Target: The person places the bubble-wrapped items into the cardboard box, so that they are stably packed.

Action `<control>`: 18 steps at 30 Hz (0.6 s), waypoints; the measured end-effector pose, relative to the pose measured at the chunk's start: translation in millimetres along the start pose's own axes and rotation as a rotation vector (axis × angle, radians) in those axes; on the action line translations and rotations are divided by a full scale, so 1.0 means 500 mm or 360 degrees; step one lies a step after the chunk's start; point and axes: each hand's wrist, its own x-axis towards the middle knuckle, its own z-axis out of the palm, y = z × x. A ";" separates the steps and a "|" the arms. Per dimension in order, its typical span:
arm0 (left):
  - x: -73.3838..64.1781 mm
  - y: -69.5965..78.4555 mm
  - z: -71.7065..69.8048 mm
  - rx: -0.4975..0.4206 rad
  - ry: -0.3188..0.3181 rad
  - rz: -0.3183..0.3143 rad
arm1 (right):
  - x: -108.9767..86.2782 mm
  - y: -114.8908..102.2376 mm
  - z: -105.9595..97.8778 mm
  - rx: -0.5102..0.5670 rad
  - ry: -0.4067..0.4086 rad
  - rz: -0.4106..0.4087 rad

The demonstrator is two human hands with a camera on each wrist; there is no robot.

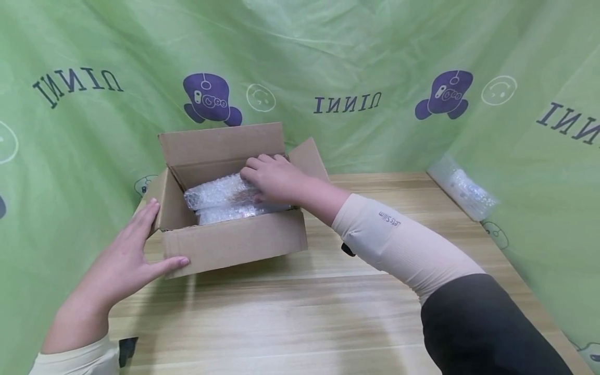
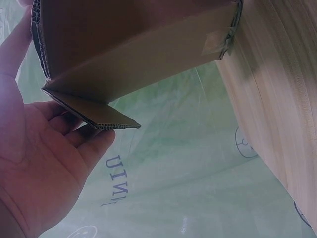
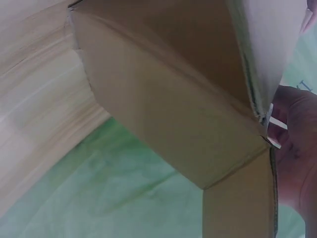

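Observation:
An open cardboard box (image 1: 234, 242) stands on the table, its flaps spread. Inside lie bubble-wrapped packages: an upper package (image 1: 213, 192) slants over a lower package (image 1: 217, 214). My right hand (image 1: 274, 179) reaches over the box's right side and grips the right end of the upper one, fingers bent over it; its underside is hidden. At the left front corner my left hand (image 1: 124, 260) holds the box, thumb against the front wall and fingers on the left flap (image 2: 99, 111). In the right wrist view, the box wall (image 3: 158, 104) hides most of the right hand.
A clear bubble-wrap pouch (image 1: 466, 190) lies at the table's far right edge. Behind the wood-grain table (image 1: 281, 317) hangs a green printed curtain (image 1: 300, 57), close to the box's back flap (image 1: 225, 143). The right flap (image 1: 309, 156) sticks up beside my right wrist.

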 end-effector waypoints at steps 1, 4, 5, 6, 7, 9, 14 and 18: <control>0.000 0.000 -0.001 0.0000 0.0000 -0.0002 | 0.001 0.000 -0.003 0.0006 -0.0004 -0.0003; -0.001 0.001 -0.001 -0.0004 -0.0008 -0.0006 | 0.001 0.004 -0.015 0.0106 -0.0059 -0.0024; -0.001 0.001 0.000 -0.0005 -0.0010 -0.0007 | 0.001 0.006 -0.019 0.0155 -0.0094 -0.0028; -0.001 0.001 0.000 -0.0005 -0.0012 -0.0007 | 0.001 0.008 -0.024 0.0209 -0.0132 -0.0031; -0.001 0.002 0.001 -0.0008 -0.0014 -0.0005 | 0.000 0.010 -0.028 0.0257 -0.0171 -0.0031; 0.000 0.002 0.001 -0.0012 -0.0017 -0.0005 | 0.000 0.013 -0.036 0.0333 -0.0242 -0.0024; 0.002 0.000 0.001 -0.0022 -0.0008 -0.0009 | 0.004 0.009 -0.033 0.0350 -0.0242 -0.0026; 0.000 0.001 0.001 -0.0017 -0.0001 -0.0001 | 0.007 0.006 -0.015 0.0238 -0.0117 -0.0034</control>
